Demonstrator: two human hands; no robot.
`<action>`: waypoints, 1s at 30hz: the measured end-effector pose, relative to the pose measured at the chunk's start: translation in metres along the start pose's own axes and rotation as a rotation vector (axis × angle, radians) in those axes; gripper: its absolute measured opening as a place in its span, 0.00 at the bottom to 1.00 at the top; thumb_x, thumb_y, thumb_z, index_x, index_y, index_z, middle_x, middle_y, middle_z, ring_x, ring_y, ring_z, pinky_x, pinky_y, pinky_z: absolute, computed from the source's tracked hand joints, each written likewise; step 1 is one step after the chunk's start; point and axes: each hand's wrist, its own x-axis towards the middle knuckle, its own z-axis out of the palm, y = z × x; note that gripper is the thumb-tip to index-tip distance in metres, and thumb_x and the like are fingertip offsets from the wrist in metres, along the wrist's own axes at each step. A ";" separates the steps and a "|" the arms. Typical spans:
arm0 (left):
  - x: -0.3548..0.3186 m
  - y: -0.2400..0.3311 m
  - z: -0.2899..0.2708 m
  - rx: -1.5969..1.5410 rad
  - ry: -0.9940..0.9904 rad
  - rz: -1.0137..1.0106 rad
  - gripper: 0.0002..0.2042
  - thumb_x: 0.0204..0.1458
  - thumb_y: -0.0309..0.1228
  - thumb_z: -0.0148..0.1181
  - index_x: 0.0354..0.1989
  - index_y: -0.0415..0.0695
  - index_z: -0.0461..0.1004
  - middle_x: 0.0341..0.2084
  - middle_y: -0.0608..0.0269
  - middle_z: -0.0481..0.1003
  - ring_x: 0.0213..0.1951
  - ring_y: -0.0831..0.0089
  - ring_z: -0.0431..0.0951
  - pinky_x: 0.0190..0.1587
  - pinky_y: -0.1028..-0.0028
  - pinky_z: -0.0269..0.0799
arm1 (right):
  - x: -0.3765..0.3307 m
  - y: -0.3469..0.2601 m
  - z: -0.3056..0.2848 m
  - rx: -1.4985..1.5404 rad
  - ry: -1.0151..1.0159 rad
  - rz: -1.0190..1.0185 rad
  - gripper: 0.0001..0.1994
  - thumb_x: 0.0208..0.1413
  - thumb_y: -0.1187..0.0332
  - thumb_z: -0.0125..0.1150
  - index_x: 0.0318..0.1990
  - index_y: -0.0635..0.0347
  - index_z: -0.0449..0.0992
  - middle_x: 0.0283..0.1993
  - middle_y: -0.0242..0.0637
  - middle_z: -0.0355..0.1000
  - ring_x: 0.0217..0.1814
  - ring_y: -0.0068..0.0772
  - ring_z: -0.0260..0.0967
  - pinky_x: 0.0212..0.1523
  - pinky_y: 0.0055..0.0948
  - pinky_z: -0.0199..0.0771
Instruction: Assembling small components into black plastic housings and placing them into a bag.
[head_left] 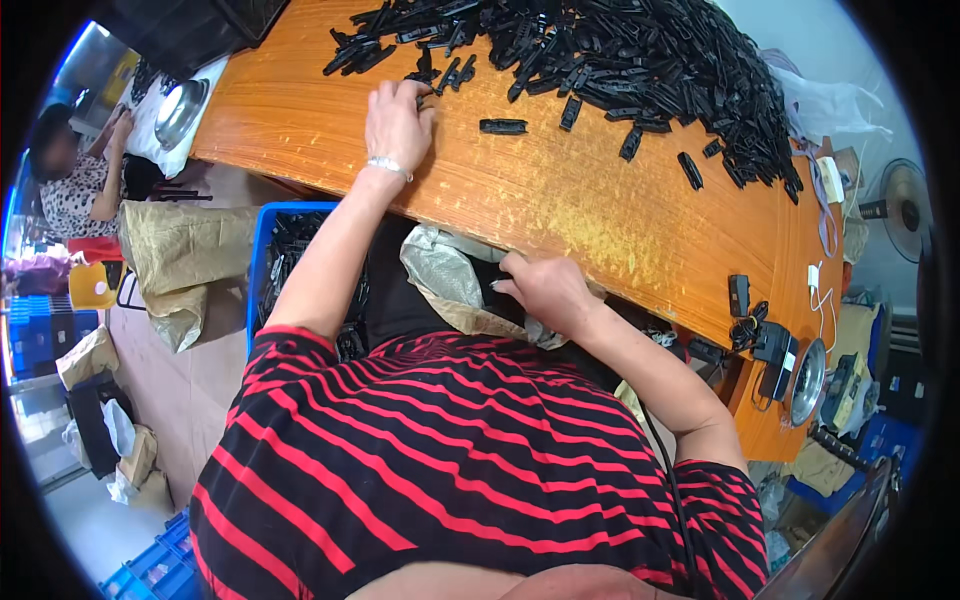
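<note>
On the wooden table (pixel 450 170), my left hand (pixel 398 128) reaches to a few loose black plastic parts (pixel 458 75). Its fingers are closed on a small black plastic part, mostly hidden by the fingertips. My right hand (pixel 552 290) is at the near table edge, above the mouth of a pale woven sack (pixel 440 268) in my lap. Its thumb and forefinger are apart, and nothing shows between them. Farther back lies a large heap of black plastic parts (pixel 620 60). One single part (pixel 502 127) lies on the wood in front of it.
A blue crate (pixel 262 250) holding black parts stands beside my left arm. A black adapter with cables (pixel 772 345) sits at the table's right end, near a metal bowl (pixel 808 382). A fan (pixel 900 205) stands at right. Another person (pixel 85 190) sits far left.
</note>
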 end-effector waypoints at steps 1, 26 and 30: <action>0.006 -0.007 0.003 0.077 0.001 -0.018 0.10 0.45 0.28 0.63 0.36 0.40 0.74 0.33 0.53 0.74 0.41 0.55 0.72 0.45 0.63 0.68 | 0.003 -0.003 -0.004 0.063 0.056 -0.032 0.10 0.50 0.62 0.62 0.33 0.56 0.71 0.25 0.43 0.72 0.29 0.48 0.72 0.28 0.41 0.70; -0.024 0.047 0.017 -1.488 -0.297 -0.890 0.12 0.48 0.23 0.65 0.35 0.38 0.66 0.23 0.64 0.73 0.23 0.78 0.73 0.24 0.83 0.69 | 0.110 0.014 -0.042 0.132 0.361 0.145 0.19 0.46 0.62 0.67 0.43 0.61 0.71 0.35 0.44 0.73 0.37 0.46 0.74 0.37 0.39 0.73; -0.011 0.068 0.012 -1.552 -0.453 -0.888 0.12 0.49 0.27 0.65 0.26 0.46 0.65 0.22 0.66 0.73 0.24 0.81 0.74 0.23 0.87 0.67 | 0.111 0.024 -0.042 0.194 0.510 0.101 0.19 0.50 0.64 0.64 0.46 0.64 0.69 0.30 0.44 0.75 0.28 0.38 0.74 0.31 0.34 0.73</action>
